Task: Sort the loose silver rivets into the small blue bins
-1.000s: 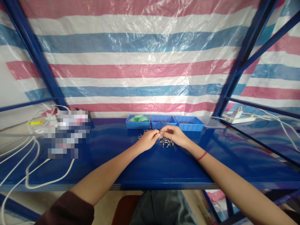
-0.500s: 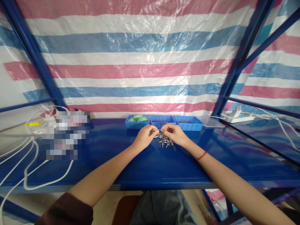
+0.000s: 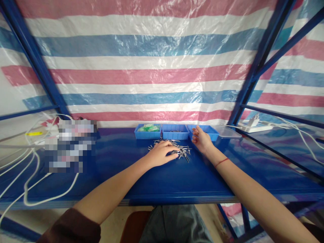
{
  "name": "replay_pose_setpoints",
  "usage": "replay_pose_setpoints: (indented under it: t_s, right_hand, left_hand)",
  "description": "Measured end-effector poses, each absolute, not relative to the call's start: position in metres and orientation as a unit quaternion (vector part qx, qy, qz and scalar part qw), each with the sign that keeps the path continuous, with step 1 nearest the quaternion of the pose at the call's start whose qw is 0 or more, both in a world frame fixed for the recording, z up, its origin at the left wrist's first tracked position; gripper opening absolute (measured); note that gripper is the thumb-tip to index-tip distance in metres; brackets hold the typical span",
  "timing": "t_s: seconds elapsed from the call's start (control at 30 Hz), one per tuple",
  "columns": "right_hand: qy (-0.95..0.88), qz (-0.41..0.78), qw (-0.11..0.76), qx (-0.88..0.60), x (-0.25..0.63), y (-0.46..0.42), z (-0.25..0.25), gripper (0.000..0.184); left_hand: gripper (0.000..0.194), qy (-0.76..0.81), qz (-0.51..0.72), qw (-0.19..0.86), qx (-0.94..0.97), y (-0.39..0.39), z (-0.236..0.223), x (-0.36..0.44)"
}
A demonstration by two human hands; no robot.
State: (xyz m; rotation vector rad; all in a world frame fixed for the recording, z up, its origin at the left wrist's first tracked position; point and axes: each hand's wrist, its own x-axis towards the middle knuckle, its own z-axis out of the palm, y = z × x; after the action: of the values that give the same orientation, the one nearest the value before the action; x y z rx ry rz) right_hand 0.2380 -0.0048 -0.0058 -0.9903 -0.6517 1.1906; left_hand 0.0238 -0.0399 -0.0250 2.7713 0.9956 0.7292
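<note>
A loose pile of slim silver metal pins [image 3: 182, 152], rivet-like in shape, lies on the blue tabletop. My left hand [image 3: 162, 153] rests over the pile's left side, thumb apart from the fingers; nothing shows in its grasp, though its fingertips are among the pins. At the front left of the right-hand blue bin [image 3: 211, 135] is my right hand [image 3: 201, 140], palm turned inward and fingers loosely curled and apart, with no object visible in it. It covers part of that bin's inside. The middle blue bin [image 3: 174, 136] holds a few similar silver pins.
The left blue bin [image 3: 148, 135] holds green-and-white packets. A clear plastic lid [image 3: 230, 132] lies right of the bins, near a white power strip [image 3: 255, 126]. White cables [image 3: 50, 199] loop across the table's left side beside a blurred-out patch. Blue frame posts stand at both sides.
My hands have parted from a thin pin held between them. My left hand has lowered onto the pile; my right has moved right to the right-hand bin, and the pin is out of sight.
</note>
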Motion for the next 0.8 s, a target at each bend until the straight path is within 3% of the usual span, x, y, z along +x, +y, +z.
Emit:
replay_pose_setpoints:
  t_s: [0.17, 0.37, 0.5, 0.57, 0.8]
  right_hand:
    - [-0.393, 0.545, 0.601, -0.433, 0.225, -0.011, -0.009, 0.021]
    - [-0.596, 0.423, 0.505, -0.459, 0.214, -0.015, -0.016, 0.026]
    - [-0.693, 0.339, 0.456, -0.444, 0.211, -0.013, -0.021, 0.018]
    - [-0.723, 0.321, 0.435, -0.430, 0.210, -0.013, -0.023, 0.023]
    - [-0.742, 0.360, 0.442, -0.353, 0.204, -0.020, -0.022, 0.027]
  left_hand:
    - [0.023, 0.346, 0.188, 0.038, 0.919, -0.041, -0.025, 0.026]
    - [0.012, 0.351, 0.231, 0.033, 0.907, -0.035, -0.027, 0.026]
    - [0.024, 0.402, 0.314, 0.118, 0.852, -0.029, -0.031, 0.025]
    - [0.030, 0.411, 0.357, 0.172, 0.821, -0.026, -0.033, 0.024]
    - [0.030, 0.384, 0.406, 0.268, 0.785, -0.024, -0.034, 0.026]
